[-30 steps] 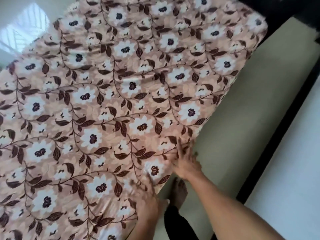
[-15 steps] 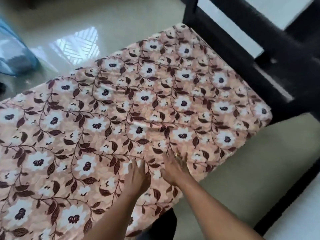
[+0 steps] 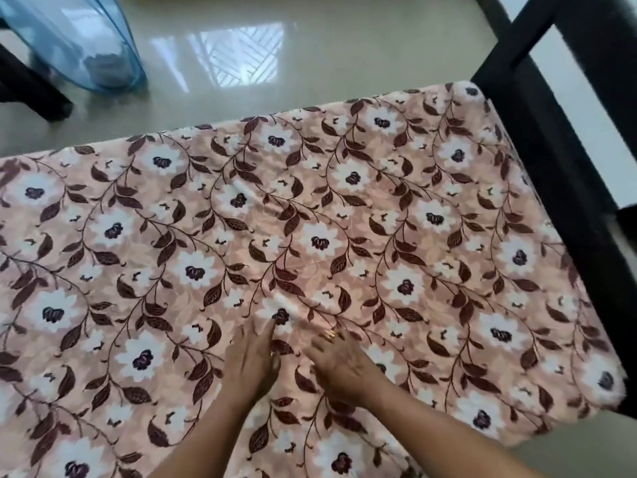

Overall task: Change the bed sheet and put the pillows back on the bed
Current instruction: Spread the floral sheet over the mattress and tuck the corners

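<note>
Nearest me, two bare forearms reach in from the near edge, and both hands lie palm down, side by side, on the peach cotton bed sheet point(image 3: 344, 219) printed with white flowers and dark maroon leaves on trailing vines. The left hand point(image 3: 250, 357) has its fingers straight and close together, flat on the cloth. The right hand point(image 3: 339, 360) has its fingers spread and pressing, a gold-coloured ring point(image 3: 330, 334) on one of them. Neither hand grips anything. Just beyond the fingertips a low ridge of slack cloth runs away towards the far left, so I judge this to be the smoothing stage. The sheet looks thin, light and soft. It should slide easily over the mattress under a flat palm, bunch if pushed hard, and be best pulled taut by pinching its hem at the edges or corners. It covers the mattress from the left of the view to the rounded corners on the right, and its far edge hangs over the far side. The pillows are not in this view. Along the right stands the black wooden bed frame point(image 3: 558, 160), touching the sheet's edge. Beyond the bed lies a glossy cream tiled floor point(image 3: 310, 63) mirroring a window, with a translucent blue plastic object point(image 3: 86, 46) and a dark furniture leg point(image 3: 31, 94) at the far left.
</note>
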`<control>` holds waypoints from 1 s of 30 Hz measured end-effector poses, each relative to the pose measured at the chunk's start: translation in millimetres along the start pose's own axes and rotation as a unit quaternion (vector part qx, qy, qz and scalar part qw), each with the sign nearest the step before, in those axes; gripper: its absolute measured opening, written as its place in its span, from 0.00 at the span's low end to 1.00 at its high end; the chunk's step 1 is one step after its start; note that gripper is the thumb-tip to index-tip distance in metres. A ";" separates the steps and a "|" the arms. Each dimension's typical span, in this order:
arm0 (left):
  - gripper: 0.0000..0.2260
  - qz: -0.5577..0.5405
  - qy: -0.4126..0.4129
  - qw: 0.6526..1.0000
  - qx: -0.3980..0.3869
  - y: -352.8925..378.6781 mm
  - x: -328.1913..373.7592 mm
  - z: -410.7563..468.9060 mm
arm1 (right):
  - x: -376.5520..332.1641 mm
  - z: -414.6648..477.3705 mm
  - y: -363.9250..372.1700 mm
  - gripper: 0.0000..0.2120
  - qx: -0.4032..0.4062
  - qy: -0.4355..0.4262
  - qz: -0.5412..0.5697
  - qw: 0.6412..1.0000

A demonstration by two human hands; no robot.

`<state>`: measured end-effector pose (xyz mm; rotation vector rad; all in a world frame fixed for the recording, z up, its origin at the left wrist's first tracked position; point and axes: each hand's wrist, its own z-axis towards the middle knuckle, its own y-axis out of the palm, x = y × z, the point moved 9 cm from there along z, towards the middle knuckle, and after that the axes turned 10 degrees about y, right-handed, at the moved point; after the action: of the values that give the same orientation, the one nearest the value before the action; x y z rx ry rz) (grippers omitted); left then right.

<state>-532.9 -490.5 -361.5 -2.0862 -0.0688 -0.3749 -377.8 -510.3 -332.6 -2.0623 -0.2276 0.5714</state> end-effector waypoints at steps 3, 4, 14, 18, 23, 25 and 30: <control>0.38 -0.003 -0.033 0.999 -0.018 -6.9 1.0 48.8 | 21.5 58.8 -28.5 0.25 0.010 -0.110 -0.019 0.994; 0.39 0.007 -0.045 0.999 -0.025 -8.2 1.2 63.3 | 37.3 76.9 -30.8 0.27 -0.005 -0.151 -0.040 0.988; 0.40 0.024 -0.097 0.993 0.070 -79.1 18.6 242.0 | 277.8 262.7 -171.2 0.34 0.134 0.131 -0.113 0.976; 0.50 0.019 -0.113 0.993 0.019 -96.3 29.3 287.9 | 205.3 251.7 -144.1 0.34 0.048 -0.174 -0.148 0.972; 0.59 0.009 -0.115 0.993 -0.002 -95.3 29.1 304.1 | 360.5 326.5 -236.4 0.34 0.176 0.232 -0.073 0.954; 0.62 -0.016 -0.134 0.990 -0.029 -95.4 31.3 309.5 | 346.0 331.7 -235.0 0.34 0.181 0.227 -0.042 0.956; 0.61 -0.026 -0.076 0.996 -0.031 -122.1 74.5 338.6 | 309.8 291.4 -189.9 0.34 0.108 -0.046 -0.158 0.980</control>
<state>-406.1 -147.6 -399.3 -2.1750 -0.2054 -0.2514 -235.4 -71.2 -395.1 -1.7462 -0.5163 0.4729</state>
